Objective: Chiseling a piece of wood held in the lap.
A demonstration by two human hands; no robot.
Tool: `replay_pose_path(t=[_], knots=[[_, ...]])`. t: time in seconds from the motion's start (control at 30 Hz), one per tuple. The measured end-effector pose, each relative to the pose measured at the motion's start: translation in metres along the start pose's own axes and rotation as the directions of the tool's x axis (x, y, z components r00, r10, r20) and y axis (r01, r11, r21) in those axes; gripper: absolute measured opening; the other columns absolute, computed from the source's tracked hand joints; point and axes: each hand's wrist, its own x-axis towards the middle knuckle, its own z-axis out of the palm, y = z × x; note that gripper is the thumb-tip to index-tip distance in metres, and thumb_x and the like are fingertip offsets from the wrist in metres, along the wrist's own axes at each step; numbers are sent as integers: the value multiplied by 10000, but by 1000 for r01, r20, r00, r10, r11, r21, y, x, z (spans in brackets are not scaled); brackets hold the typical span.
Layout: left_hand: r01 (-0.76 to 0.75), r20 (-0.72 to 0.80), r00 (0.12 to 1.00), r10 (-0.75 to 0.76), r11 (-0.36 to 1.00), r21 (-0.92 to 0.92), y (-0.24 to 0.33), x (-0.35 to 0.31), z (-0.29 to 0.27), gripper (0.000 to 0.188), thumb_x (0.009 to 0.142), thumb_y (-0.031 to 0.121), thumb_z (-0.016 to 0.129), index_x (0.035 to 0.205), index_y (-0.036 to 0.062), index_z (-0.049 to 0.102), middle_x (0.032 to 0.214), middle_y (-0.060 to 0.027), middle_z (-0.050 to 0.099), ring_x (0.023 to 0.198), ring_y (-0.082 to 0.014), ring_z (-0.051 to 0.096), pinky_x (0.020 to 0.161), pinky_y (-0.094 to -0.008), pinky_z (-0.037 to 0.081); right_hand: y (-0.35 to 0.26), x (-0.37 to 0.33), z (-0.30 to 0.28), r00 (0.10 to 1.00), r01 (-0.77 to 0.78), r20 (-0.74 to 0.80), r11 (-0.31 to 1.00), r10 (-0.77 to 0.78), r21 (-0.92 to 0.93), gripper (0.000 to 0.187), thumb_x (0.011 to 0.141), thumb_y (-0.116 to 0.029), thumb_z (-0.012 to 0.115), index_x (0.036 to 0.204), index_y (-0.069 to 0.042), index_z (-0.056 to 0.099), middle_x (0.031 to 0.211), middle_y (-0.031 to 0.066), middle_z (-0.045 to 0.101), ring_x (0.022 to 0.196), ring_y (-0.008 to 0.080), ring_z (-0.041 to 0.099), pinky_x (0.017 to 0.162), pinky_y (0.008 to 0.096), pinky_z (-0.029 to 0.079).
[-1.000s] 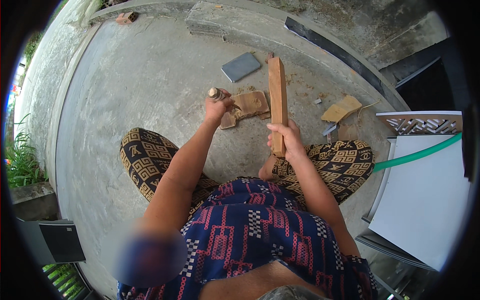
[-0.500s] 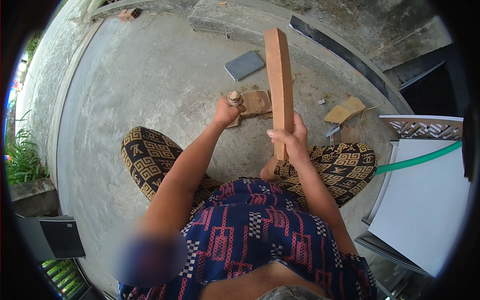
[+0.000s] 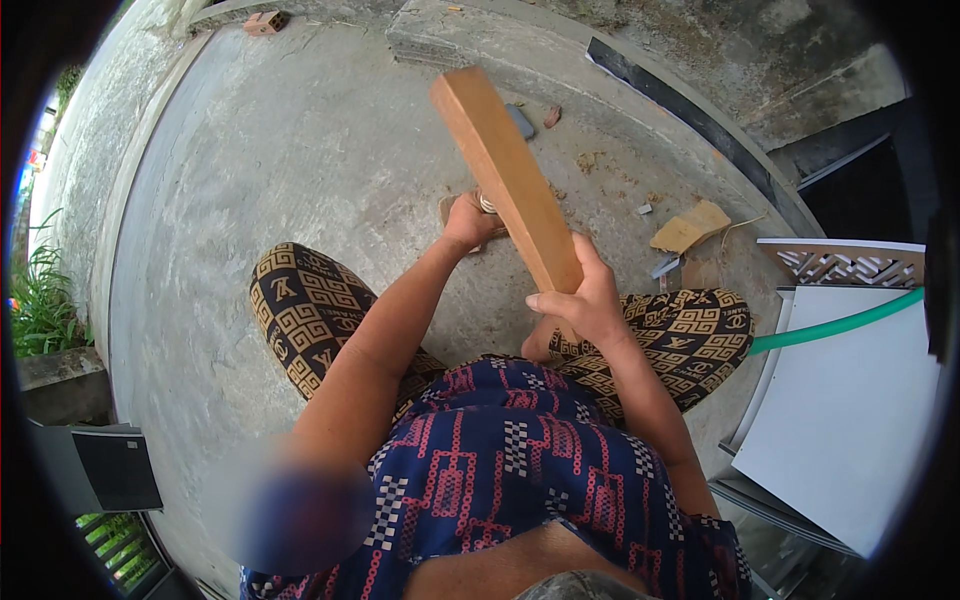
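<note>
My right hand is closed round the lower end of a long, squared wooden bar, which slants up and to the left over the ground. My left hand is wrapped round an upright wooden handle with pale rings near its top; the bar covers most of that top, and the handle's lower end is hidden. Beneath my left hand lies a small brown wooden board, largely hidden by the hand and bar.
Past the bar lie a dark grey slab and a reddish chip. To the right are a yellowish wood piece, shavings and a small blade. A green hose crosses a white panel. A brick sits far left.
The bar's upper end has swung left and downward, now over the handle and board. My left hand has stayed nearly in place, still round the handle.
</note>
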Motion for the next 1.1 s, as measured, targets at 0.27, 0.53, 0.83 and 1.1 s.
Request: replay_pose_path(t=[0.27,0.53,0.83,1.1], knots=[[162,45,986,-161,987,-11,-32,9,9,372,680,127,779,1034,80,674,935,-94,718,847,-200,678,785,-324,510,8,-9,9,983,20,-182,995,-38,-102,722,621,-212,763,1201,-8,384,978,204,612,908,341,638,799,427,498],[241,-194,947,-256,966,-96,-29,2,-14,97,759,55,717,835,11,673,780,-62,698,733,-136,661,675,-314,531,45,5,17,967,-248,1,939,255,240,579,646,-129,772,1125,1,475,905,107,588,810,224,614,690,342,513],[311,-210,929,-306,950,-7,4,10,-21,301,649,128,760,919,32,667,845,-96,707,783,-208,674,740,-346,517,38,12,8,918,-256,-146,830,370,495,558,672,-128,746,1141,18,481,870,77,552,667,147,584,536,277,501],[346,3,937,-349,930,124,-11,12,-34,268,625,129,764,866,47,678,782,-77,693,747,-195,662,724,-338,515,34,12,6,936,-245,-114,847,334,471,601,634,-184,793,1116,27,505,965,108,588,867,182,597,761,307,496]])
